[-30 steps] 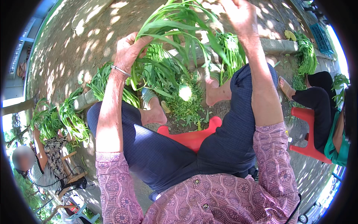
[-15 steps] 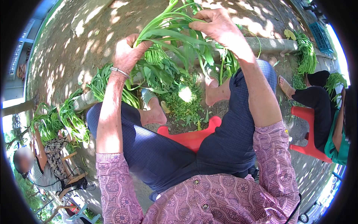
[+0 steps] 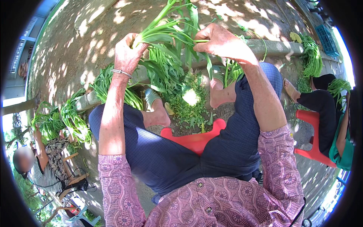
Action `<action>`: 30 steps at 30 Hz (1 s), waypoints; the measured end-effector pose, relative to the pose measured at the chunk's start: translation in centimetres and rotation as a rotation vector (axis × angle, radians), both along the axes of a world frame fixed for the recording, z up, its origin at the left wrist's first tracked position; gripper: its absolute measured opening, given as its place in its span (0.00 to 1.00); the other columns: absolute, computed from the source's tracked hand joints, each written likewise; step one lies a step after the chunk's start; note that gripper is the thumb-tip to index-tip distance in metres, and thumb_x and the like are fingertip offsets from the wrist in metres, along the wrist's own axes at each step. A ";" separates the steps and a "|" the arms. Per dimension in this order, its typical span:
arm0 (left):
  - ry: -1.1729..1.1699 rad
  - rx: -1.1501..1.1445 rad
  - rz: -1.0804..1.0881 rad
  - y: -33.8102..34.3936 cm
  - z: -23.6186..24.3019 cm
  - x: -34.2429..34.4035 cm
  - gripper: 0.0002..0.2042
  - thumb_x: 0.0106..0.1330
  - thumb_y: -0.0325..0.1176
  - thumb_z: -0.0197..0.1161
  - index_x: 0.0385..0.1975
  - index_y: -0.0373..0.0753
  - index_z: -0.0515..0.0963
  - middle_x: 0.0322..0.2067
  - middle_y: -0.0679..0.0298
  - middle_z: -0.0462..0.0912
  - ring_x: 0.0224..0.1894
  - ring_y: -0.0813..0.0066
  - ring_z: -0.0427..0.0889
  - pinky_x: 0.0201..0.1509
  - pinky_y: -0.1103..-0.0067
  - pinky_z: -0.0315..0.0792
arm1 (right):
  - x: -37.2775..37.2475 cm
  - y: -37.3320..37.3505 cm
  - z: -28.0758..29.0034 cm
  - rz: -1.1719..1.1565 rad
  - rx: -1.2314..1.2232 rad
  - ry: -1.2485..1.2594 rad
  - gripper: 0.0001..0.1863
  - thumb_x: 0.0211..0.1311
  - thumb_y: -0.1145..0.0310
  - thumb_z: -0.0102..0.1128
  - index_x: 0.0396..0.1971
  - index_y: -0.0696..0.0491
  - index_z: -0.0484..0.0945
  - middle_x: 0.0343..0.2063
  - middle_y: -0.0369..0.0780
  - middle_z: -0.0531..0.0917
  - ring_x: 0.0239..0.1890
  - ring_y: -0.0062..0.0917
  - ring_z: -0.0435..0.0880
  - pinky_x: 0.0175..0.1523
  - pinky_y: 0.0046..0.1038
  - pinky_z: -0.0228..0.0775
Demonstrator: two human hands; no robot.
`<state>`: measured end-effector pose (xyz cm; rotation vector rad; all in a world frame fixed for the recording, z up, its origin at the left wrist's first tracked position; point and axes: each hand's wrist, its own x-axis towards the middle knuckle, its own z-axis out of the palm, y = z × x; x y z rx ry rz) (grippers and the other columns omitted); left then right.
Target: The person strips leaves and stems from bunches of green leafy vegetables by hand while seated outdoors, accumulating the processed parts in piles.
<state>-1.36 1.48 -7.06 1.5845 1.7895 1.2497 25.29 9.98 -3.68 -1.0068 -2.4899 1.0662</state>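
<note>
Beyond the knees (image 3: 273, 77): I see greens (image 3: 164, 37) held up.
Left hand (image 3: 127, 53): closed around the stems (image 3: 145, 34).
Right hand (image 3: 219, 41): pinching a thin strand (image 3: 198, 41).
Stems: I'd grip lightly, drawing single strands gently.

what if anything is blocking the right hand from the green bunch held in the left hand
Nothing visible: the right hand is right beside the green bunch in the left hand, and seems to pinch a thin stem of it.
</note>
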 end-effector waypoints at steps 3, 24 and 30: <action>0.013 0.003 -0.005 -0.3 0.0 -0.6 0.15 0.55 0.39 0.68 0.32 0.32 0.77 0.24 0.67 0.79 0.25 0.85 0.74 0.28 0.85 0.69 | 0.2 -0.2 0.0 -0.042 0.065 0.124 0.10 0.47 0.67 0.58 0.19 0.60 0.76 0.12 0.38 0.68 0.17 0.17 0.66 0.25 0.26 0.60; 0.863 -0.798 0.779 -13.8 3.8 -33.2 0.25 0.51 0.52 0.64 0.44 0.40 0.78 0.38 0.56 0.82 0.42 0.59 0.81 0.47 0.67 0.73 | -3.3 0.6 -1.1 0.072 0.171 -0.096 0.17 0.57 0.60 0.53 0.32 0.62 0.74 0.21 0.47 0.73 0.24 0.29 0.71 0.33 0.30 0.62; 0.973 -0.510 0.979 -15.6 4.4 -28.0 0.23 0.52 0.49 0.63 0.44 0.39 0.78 0.39 0.51 0.81 0.43 0.54 0.81 0.49 0.65 0.72 | -3.7 0.9 -2.3 0.037 0.181 -0.121 0.17 0.59 0.60 0.53 0.33 0.62 0.75 0.16 0.38 0.69 0.21 0.18 0.65 0.29 0.26 0.60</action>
